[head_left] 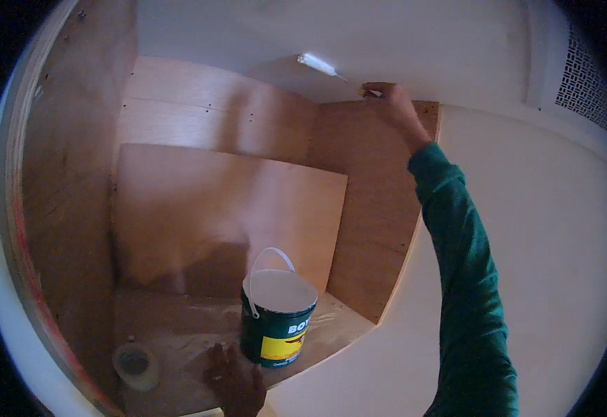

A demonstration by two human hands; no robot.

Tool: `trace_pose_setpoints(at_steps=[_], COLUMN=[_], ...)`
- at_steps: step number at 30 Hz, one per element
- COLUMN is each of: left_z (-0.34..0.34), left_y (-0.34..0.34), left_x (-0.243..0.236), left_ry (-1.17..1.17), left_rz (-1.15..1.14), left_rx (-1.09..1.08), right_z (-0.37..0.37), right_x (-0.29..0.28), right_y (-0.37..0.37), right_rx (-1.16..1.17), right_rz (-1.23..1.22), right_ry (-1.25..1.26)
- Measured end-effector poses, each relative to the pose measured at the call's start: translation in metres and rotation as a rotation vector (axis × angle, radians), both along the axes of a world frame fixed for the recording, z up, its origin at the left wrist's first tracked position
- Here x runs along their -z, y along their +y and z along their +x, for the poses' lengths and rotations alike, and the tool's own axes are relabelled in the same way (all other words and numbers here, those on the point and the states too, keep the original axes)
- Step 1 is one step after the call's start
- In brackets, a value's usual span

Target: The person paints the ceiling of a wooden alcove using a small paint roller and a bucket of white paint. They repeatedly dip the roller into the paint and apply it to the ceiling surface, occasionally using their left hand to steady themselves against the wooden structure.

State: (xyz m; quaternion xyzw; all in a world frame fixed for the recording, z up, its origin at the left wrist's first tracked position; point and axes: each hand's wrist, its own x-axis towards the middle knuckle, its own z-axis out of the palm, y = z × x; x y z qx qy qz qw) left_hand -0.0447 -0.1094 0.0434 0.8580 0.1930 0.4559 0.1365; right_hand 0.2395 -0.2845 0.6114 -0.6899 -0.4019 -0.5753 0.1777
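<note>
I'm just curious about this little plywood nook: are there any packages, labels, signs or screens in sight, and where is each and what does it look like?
Paint bucket: a round dark green tub on the plywood shelf floor, full of white paint, white wire-style handle raised.
Label: a yellow band with a red patch, on the bucket's front, near the left hand.
Tape roll: a pale ring lying flat, left of the bucket.
No signs or screens.

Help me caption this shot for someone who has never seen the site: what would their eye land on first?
First the right hand, raised on a green sleeve to the top of the plywood niche, its grip on a small brush laid against the white-painted surface above. Next the dark green paint bucket, full of white paint, on the niche floor. The left hand rests flat beside it, near a tape roll.
</note>
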Motion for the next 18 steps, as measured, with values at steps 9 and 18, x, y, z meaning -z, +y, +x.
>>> trace_pose_setpoints(at_steps=[9, 18], left_z=[-0.005, -0.008], left_y=[-0.020, 0.003], left_x=[-0.021, -0.013], left_ry=[0.027, 0.034], left_rz=[-0.048, 0.164], left_rx=[-0.007, 0.002], right_z=[0.005, -0.161], right_x=[0.003, 0.046], right_y=[0.011, -0.130], right_rx=[-0.056, -0.176], right_rz=[0.044, 0.199], right_ry=[0.078, 0.270])
